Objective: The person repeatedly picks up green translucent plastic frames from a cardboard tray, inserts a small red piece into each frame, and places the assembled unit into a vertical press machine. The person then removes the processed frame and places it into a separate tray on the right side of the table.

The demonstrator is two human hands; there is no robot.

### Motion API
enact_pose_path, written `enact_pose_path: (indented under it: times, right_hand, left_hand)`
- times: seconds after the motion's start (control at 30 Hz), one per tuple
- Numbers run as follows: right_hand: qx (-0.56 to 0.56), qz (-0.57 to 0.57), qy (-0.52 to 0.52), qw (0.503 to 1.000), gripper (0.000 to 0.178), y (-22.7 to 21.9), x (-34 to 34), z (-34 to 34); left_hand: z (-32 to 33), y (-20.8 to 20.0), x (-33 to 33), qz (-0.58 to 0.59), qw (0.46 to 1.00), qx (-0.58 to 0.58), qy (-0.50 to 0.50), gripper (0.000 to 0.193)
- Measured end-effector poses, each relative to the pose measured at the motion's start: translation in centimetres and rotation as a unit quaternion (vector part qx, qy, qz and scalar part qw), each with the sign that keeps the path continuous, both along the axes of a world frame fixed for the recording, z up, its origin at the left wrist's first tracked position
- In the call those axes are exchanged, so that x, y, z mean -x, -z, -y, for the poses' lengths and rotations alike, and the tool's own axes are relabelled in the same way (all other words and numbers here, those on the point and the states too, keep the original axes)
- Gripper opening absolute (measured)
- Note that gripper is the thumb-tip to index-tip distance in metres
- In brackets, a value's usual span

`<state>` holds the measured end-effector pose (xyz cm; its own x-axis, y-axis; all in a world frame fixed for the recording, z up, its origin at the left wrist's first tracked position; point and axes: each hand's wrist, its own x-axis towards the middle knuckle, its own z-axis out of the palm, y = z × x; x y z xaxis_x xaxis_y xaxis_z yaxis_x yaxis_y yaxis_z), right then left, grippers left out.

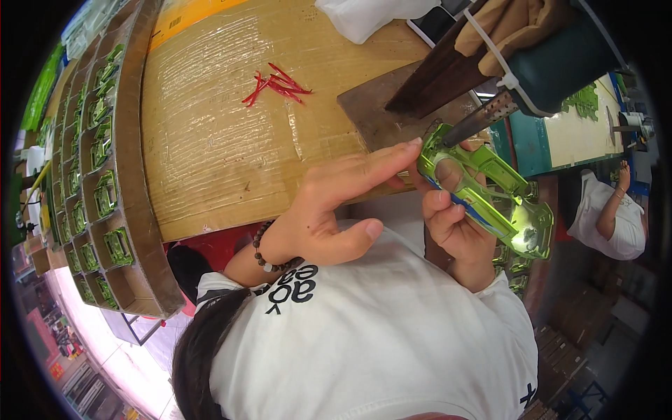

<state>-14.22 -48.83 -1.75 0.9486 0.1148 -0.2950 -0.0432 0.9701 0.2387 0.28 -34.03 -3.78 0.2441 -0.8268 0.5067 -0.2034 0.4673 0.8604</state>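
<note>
My right hand (456,231) grips a bright green plastic toy car body (483,185), hollow, with blue trim along one side. Its fingers wrap the near side of the shell. A dark tapered tip (465,129), on a perforated metal sleeve, reaches down to the far end of the shell; whether it touches cannot be made out. My left hand (329,203) is open, its index finger stretched to the shell's far left end and its thumb held apart. A beaded bracelet (259,245) circles the left wrist. Several thin red plastic pieces (278,85) lie on the table.
Cardboard covers the table (210,140). At left, a compartment box (140,280) holds several green shells. A dark mount (553,70) with a white cable tie carries the tip, beside a brown block (434,70). A white bag (371,17) lies behind. Another person (609,217) sits far right.
</note>
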Motion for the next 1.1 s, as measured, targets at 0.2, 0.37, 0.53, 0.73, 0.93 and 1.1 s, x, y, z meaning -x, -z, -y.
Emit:
enact_pose_path:
  times: [0.2, 0.37, 0.53, 0.73, 0.93, 1.1]
  right_hand:
    - [0.028, 0.036, 0.019, 0.999, 0.051, 1.4, -0.1, 0.9]
    - [0.082, 0.142, 0.074, 0.984, 0.053, 1.7, -0.1, 1.0]
    - [0.073, 0.162, 0.054, 0.983, 0.055, 1.6, 0.0, 1.3]
    - [0.054, 0.179, 0.046, 0.981, 0.057, 2.0, -0.1, 1.7]
    - [0.073, 0.163, 0.057, 0.982, 0.056, 2.2, 0.0, 1.9]
    - [0.068, 0.096, 0.04, 0.992, 0.051, 1.7, 0.1, 1.8]
  left_hand:
    - [0.2, -0.2, 0.5, -0.014, 0.998, -0.063, -0.014, 0.064]
    - [0.6, -1.0, 0.4, 0.022, 0.996, -0.088, -0.012, 0.071]
    - [0.6, -1.3, 0.5, 0.036, 0.995, -0.091, -0.012, 0.073]
    - [0.7, -1.4, 0.5, 0.042, 0.994, -0.101, -0.009, 0.074]
    - [0.9, -1.4, 0.6, 0.035, 0.994, -0.105, -0.009, 0.076]
    - [0.9, -1.2, 0.6, 0.05, 0.995, -0.09, -0.016, 0.077]
